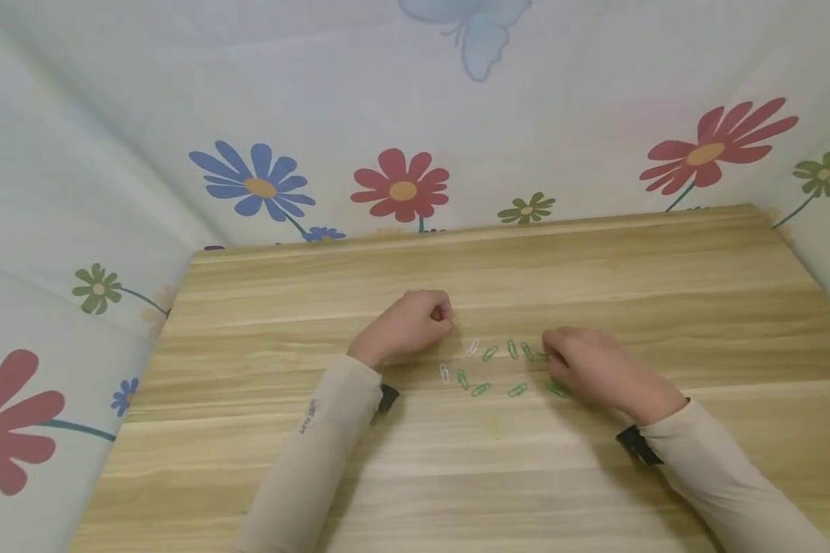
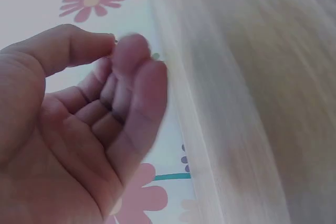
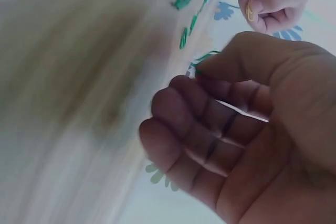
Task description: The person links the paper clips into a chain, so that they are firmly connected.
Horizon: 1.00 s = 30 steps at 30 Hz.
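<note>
My left hand (image 1: 408, 326) is raised over the table, left of a loose group of paper clips. Between its thumb and index finger it pinches a yellow paper clip (image 3: 250, 10), plain in the right wrist view. On the group's right side, my right hand (image 1: 591, 369) pinches a green paper clip (image 3: 206, 56) between thumb and index fingertip. Several other green paper clips (image 1: 518, 390) lie scattered between the hands. Two white paper clips (image 1: 445, 374) lie nearest the left hand. Closer to me is a faint yellow paper clip (image 1: 494, 425).
The wood-grain table (image 1: 263, 476) ends at a back edge against a white cloth (image 1: 567, 115) printed with flowers and a butterfly. Similar cloth hangs at both sides. A dark band (image 1: 639, 445) shows at the right wrist, another (image 1: 387, 398) at the left.
</note>
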Tool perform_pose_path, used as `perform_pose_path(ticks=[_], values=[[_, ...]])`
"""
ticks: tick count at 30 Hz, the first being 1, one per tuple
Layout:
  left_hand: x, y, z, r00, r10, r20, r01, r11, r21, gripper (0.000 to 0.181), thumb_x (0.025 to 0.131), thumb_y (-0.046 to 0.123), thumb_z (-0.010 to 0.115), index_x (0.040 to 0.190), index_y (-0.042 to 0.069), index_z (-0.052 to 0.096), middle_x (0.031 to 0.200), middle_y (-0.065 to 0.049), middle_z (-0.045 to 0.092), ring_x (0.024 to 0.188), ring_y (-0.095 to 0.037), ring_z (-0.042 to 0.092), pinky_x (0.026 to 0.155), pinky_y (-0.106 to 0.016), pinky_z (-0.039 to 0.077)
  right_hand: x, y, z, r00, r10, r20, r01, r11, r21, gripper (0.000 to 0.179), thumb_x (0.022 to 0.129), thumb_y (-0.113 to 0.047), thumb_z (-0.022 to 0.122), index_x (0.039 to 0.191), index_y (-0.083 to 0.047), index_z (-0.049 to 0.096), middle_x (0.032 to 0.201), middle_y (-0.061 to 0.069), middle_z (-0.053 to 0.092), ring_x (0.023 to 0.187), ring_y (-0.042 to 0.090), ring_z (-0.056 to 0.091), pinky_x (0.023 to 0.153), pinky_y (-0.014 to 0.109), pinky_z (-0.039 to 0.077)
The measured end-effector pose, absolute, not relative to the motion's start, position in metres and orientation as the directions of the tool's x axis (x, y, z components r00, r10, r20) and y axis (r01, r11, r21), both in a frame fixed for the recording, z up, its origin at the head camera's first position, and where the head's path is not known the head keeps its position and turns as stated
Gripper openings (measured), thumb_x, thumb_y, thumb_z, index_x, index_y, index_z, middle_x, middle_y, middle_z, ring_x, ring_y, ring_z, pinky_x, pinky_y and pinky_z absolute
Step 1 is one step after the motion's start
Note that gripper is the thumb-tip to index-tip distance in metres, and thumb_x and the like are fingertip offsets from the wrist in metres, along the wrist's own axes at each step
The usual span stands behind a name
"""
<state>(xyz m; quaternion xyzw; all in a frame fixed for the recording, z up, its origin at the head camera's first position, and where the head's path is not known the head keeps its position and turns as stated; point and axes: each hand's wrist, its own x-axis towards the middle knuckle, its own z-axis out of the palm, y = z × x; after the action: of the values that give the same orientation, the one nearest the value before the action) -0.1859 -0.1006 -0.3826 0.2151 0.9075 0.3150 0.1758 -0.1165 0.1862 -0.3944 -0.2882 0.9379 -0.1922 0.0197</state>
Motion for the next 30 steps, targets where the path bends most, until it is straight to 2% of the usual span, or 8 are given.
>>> perform_pose_path(ticks=[5, 8, 12, 16, 18, 21, 24, 30], values=[[-0.186, -0.103, -0.376, -0.843, 0.521, -0.135, 0.236, 0.583, 0.777, 0.009, 0.099, 0.012, 0.06, 0.098, 0.005, 0.066, 0.073, -0.007, 0.063, 0.066, -0.019, 0.058, 0.063, -0.031, 0.049, -0.12, 0.189, -0.388, -0.855, -0.509, 0.099, -0.49, 0.73, -0.476, 0.022, 0.089, 0.0, 0.059, 0.077, -0.018, 0.052, 0.067, -0.007, 0.043, 0.059, 0.008, 0.041, 0.053, 0.026, 0.036], [-0.185, -0.102, -0.372, -0.849, 0.51, -0.138, 0.179, 0.524, 0.833, 0.014, 0.101, 0.011, 0.061, 0.105, -0.001, 0.067, 0.079, -0.01, 0.065, 0.069, -0.021, 0.061, 0.065, -0.03, 0.052, -0.119, 0.189, -0.383, -0.859, -0.495, 0.13, -0.486, 0.708, -0.512, 0.019, 0.092, -0.001, 0.057, 0.082, -0.017, 0.056, 0.068, -0.008, 0.046, 0.06, 0.008, 0.043, 0.054, 0.027, 0.039], [-0.184, -0.099, -0.369, -0.858, 0.483, -0.174, 0.085, 0.469, 0.879, 0.016, 0.101, 0.006, 0.06, 0.11, -0.006, 0.067, 0.09, -0.016, 0.068, 0.077, -0.023, 0.065, 0.073, -0.034, 0.058, -0.116, 0.19, -0.378, -0.864, -0.472, 0.177, -0.483, 0.675, -0.558, 0.018, 0.095, 0.0, 0.056, 0.086, -0.016, 0.06, 0.069, -0.009, 0.047, 0.061, 0.008, 0.044, 0.055, 0.027, 0.039], [-0.183, -0.099, -0.366, -0.868, 0.463, -0.178, 0.038, 0.42, 0.907, 0.017, 0.1, 0.002, 0.06, 0.113, -0.007, 0.066, 0.097, -0.022, 0.068, 0.085, -0.031, 0.068, 0.08, -0.041, 0.059, -0.115, 0.189, -0.371, -0.863, -0.458, 0.212, -0.488, 0.651, -0.581, 0.018, 0.097, -0.001, 0.057, 0.089, -0.016, 0.06, 0.07, -0.009, 0.048, 0.061, 0.009, 0.044, 0.055, 0.027, 0.039], [-0.182, -0.101, -0.365, -0.872, 0.46, -0.166, 0.027, 0.385, 0.922, 0.019, 0.099, 0.001, 0.061, 0.115, -0.007, 0.065, 0.096, -0.024, 0.067, 0.087, -0.036, 0.068, 0.082, -0.043, 0.058, -0.116, 0.185, -0.367, -0.863, -0.461, 0.207, -0.486, 0.645, -0.59, 0.017, 0.098, -0.003, 0.057, 0.09, -0.017, 0.06, 0.071, -0.009, 0.049, 0.061, 0.009, 0.045, 0.055, 0.027, 0.04], [-0.181, -0.101, -0.363, -0.877, 0.467, -0.115, 0.048, 0.324, 0.945, 0.022, 0.098, 0.0, 0.059, 0.119, -0.004, 0.064, 0.089, -0.021, 0.065, 0.085, -0.037, 0.067, 0.08, -0.04, 0.059, -0.119, 0.179, -0.359, -0.86, -0.465, 0.209, -0.489, 0.637, -0.596, 0.014, 0.1, -0.006, 0.057, 0.092, -0.017, 0.059, 0.073, -0.009, 0.052, 0.063, 0.01, 0.048, 0.057, 0.028, 0.042], [-0.179, -0.099, -0.359, -0.884, 0.467, -0.03, 0.102, 0.255, 0.961, 0.029, 0.095, -0.001, 0.057, 0.122, 0.003, 0.063, 0.082, -0.015, 0.061, 0.077, -0.032, 0.064, 0.074, -0.035, 0.058, -0.124, 0.169, -0.352, -0.849, -0.465, 0.251, -0.513, 0.612, -0.602, 0.012, 0.101, -0.006, 0.058, 0.094, -0.015, 0.06, 0.076, -0.009, 0.056, 0.068, 0.01, 0.054, 0.061, 0.029, 0.047], [-0.169, -0.094, -0.347, -0.859, 0.493, 0.137, 0.214, 0.102, 0.971, 0.045, 0.089, -0.004, 0.054, 0.131, 0.009, 0.061, 0.074, -0.012, 0.057, 0.063, -0.026, 0.053, 0.063, -0.033, 0.05, -0.13, 0.149, -0.339, -0.787, -0.49, 0.376, -0.606, 0.501, -0.618, 0.01, 0.101, -0.002, 0.058, 0.096, -0.011, 0.059, 0.078, -0.01, 0.056, 0.07, 0.007, 0.058, 0.063, 0.03, 0.049]])
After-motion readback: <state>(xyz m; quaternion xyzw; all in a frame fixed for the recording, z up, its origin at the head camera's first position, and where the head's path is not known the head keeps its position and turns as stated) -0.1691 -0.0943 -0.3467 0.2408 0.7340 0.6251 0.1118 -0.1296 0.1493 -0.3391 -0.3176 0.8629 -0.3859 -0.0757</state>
